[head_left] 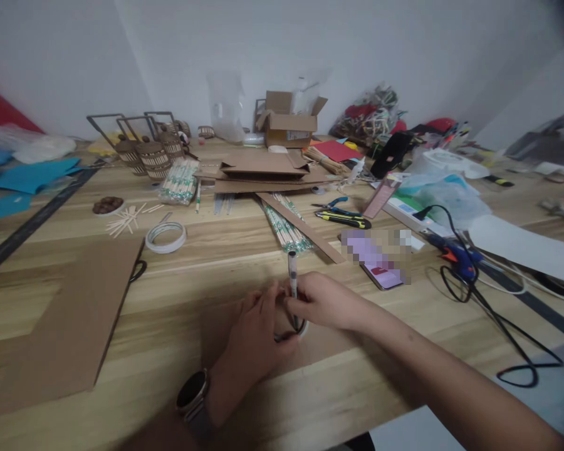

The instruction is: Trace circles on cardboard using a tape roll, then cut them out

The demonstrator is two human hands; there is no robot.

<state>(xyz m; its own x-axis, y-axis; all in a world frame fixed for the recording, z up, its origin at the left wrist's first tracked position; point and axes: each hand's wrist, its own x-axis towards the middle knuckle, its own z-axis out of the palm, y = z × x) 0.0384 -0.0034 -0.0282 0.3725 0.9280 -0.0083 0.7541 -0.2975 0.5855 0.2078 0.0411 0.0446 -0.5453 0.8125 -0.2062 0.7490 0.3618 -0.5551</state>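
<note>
A pen (292, 275) stands nearly upright in my right hand (322, 300), its tip inside a round ring (303, 327) that lies on a piece of brown cardboard (216, 326). My left hand (258, 329) presses on the ring from the left, with its fingers curved around the edge. Both hands cover much of the ring. A watch (192, 393) is on my left wrist. Just beyond my right hand lies a phone (376, 260) with a lit screen.
A large cardboard sheet (75, 313) and a white tape roll (166, 237) are at the left. Pliers (333, 205), a yellow-black cutter (343, 218) and a blue glue gun (460, 257) with a looping black cord lie right. Stacked cardboard (263, 164) sits behind.
</note>
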